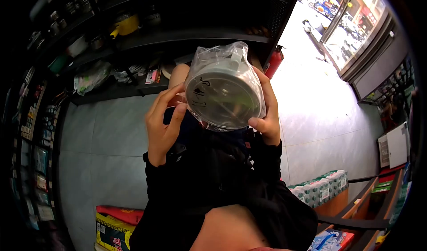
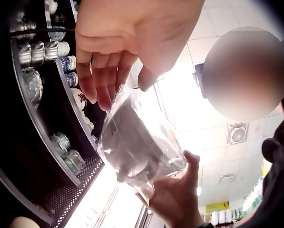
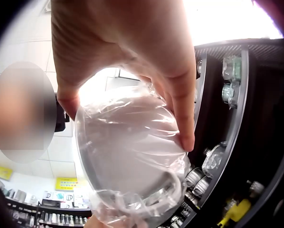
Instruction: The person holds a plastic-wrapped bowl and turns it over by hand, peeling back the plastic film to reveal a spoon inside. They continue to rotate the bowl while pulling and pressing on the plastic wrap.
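A round, pale container [image 1: 224,97] with a side handle [image 1: 238,54] is wrapped in a clear plastic bag [image 2: 137,142]. Its flat round face, with dark handwriting on it, is tilted up towards the head camera. My right hand [image 1: 268,111] grips the container's right side, thumb on the rim of that face and fingers along the wall, as the right wrist view also shows. On the opposite side is my left hand [image 1: 163,124], its fingertips right at the bag's edge and its thumb apart from the fingers.
Dark shelves [image 1: 178,39] ahead carry a yellow pot [image 1: 126,25] and glassware. A red fire extinguisher [image 1: 275,62] stands by the shelf end, near a bright doorway. Packed bottles [image 1: 322,188] stand at lower right, and colourful packages [image 1: 115,226] lie at lower left.
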Tool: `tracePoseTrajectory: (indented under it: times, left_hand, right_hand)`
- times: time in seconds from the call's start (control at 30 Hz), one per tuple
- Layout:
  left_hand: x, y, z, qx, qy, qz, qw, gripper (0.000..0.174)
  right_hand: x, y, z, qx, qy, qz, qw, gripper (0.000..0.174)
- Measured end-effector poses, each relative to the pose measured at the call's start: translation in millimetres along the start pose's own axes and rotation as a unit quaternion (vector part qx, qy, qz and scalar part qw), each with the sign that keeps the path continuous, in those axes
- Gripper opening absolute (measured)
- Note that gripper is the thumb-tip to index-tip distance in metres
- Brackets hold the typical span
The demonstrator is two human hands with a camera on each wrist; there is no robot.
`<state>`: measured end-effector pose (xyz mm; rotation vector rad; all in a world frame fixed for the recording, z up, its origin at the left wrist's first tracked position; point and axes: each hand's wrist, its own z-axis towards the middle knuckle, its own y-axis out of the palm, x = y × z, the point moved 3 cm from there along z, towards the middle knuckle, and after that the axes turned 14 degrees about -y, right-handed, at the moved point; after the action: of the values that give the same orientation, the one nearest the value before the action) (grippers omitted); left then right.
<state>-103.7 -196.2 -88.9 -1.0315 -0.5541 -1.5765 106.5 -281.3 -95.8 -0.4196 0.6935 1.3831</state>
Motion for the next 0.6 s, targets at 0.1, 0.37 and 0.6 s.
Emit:
tracePoseTrajectory:
  times: [0.1,0.37,0.6]
  left_hand:
    - [3.2,-3.2,-8.3,0.017,-0.009,-0.014,1.0,0.026]
    - [-11.3,-4.2,-5.9,0.002,0.013,-0.019,1.0,0.025]
    - [-19.5,-1.6,-7.2,-0.036,0.01,0.0,0.999,0.022]
  right_hand:
    - [-5.0,10.5,-3.1,0.002,0.017,0.011,1.0,0.104]
    - [0.7,15.8,-10.0,-0.002,0.027,0.001,1.0,0.101]
    - [23.4,4.3,-30.4,0.037,0.038,-0.001,0.999,0.101]
